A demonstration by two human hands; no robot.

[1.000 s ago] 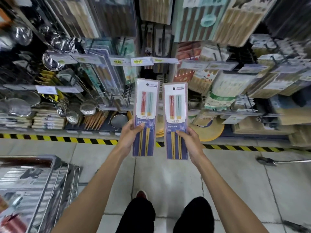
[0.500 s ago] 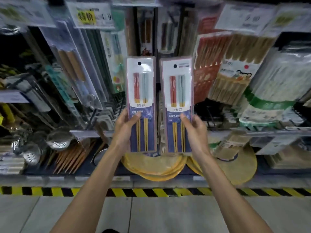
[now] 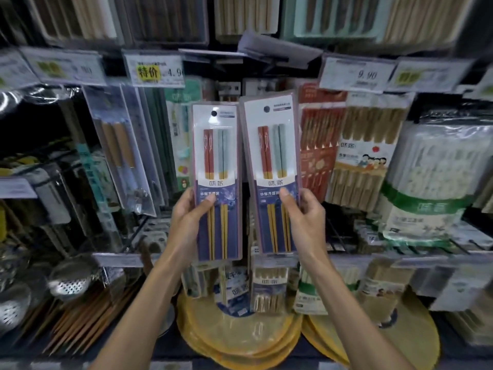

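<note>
Two matching chopstick packs stand upright side by side in front of a shop shelf. Each has a white top, red and grey chopstick ends and a dark blue lower half. My left hand grips the left pack by its lower left edge, thumb across the front. My right hand grips the right pack by its lower right edge, thumb on the front. The packs nearly touch each other and sit close to the hanging goods behind.
Hanging chopstick packs fill the pegs behind. Price tags line the upper rail. Bagged disposable chopsticks hang right. Round yellow mats lie on the low shelf, strainers and ladles at lower left.
I have moved closer to the shelf and looked up; the floor and the cart have left the view. Both packs rose toward the pegs, still held the same way.
</note>
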